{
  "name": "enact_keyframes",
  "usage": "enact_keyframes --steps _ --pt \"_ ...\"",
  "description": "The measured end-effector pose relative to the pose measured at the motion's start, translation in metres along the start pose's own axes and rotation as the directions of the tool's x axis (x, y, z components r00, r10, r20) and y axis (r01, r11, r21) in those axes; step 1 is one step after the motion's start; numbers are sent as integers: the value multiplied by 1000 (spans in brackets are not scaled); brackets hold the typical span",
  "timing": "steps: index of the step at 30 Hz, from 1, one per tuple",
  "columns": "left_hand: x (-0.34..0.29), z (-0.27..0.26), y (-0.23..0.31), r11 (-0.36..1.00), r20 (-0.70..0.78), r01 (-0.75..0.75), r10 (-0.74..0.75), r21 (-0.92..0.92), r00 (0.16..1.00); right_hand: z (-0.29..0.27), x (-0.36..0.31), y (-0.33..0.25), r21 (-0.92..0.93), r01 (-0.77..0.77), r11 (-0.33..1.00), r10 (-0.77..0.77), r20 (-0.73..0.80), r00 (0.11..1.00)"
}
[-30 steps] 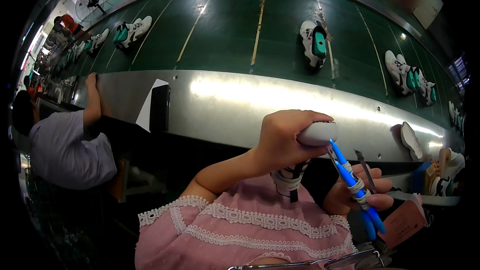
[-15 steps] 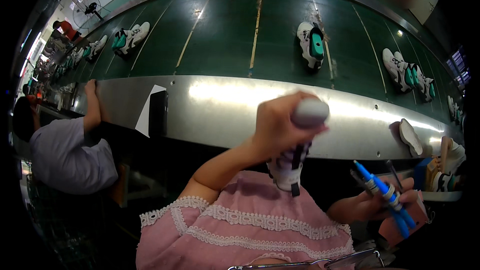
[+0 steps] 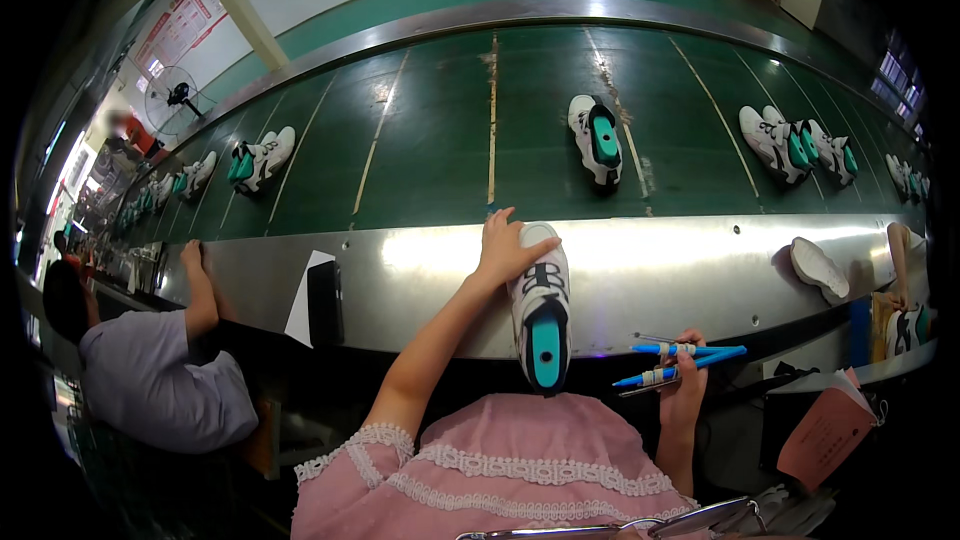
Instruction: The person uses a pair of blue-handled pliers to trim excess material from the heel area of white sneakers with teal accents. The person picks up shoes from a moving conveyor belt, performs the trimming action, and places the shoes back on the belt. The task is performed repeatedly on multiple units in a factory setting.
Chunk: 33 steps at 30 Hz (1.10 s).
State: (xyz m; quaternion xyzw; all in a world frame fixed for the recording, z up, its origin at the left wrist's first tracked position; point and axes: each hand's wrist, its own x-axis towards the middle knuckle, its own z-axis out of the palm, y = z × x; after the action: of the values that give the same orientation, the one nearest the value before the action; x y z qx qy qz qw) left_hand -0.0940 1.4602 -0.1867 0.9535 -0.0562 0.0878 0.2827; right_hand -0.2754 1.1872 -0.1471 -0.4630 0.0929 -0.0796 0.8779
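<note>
A white sneaker (image 3: 542, 285) with black trim and a teal insert in its opening stands on the metal ledge in front of me. Its toe points away, and its heel reaches the near edge by my lap. My left hand (image 3: 500, 250) grips the toe from the left, thumb across the top. To the right, just past the ledge's near edge, my right hand (image 3: 682, 388) is closed around two blue pens (image 3: 718, 352) wrapped with pale bands. Thin dark metal-looking tools lie alongside the pens; their kind I cannot make out. The pen tips point left, toward the sneaker.
Beyond the metal ledge (image 3: 430, 260) runs a green conveyor belt (image 3: 440, 130) carrying more sneakers (image 3: 597, 145). A black phone-like slab (image 3: 324, 302) lies on white paper at left; a pale sole (image 3: 818, 268) lies at right. A seated co-worker (image 3: 160, 370) is left; another person's arm (image 3: 900, 265) is right.
The sneaker has come down from my raised left hand onto the ledge. My right hand has moved left, turning the pens nearly level. The view has tilted up.
</note>
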Motion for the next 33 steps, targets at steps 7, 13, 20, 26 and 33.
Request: enact_keyframes --steps 7,13,20,26,33 --pt "-70 -33 19 818 -330 -222 41 -531 943 -3 2 18 54 -109 993 108 32 994" --pt "-169 -25 11 522 -304 -853 811 -10 500 9 14 29 36 -89 995 89 2 996" --pt "-164 20 -13 299 -227 -868 948 398 223 19 21 18 -91 40 995 -27 139 990" --pt "-132 -52 34 443 -312 -886 830 -136 463 43 19 -22 -238 187 953 -119 275 954" --pt "-125 -124 85 625 -355 -640 532 -448 769 105 -9 -60 -218 431 876 -310 431 848"
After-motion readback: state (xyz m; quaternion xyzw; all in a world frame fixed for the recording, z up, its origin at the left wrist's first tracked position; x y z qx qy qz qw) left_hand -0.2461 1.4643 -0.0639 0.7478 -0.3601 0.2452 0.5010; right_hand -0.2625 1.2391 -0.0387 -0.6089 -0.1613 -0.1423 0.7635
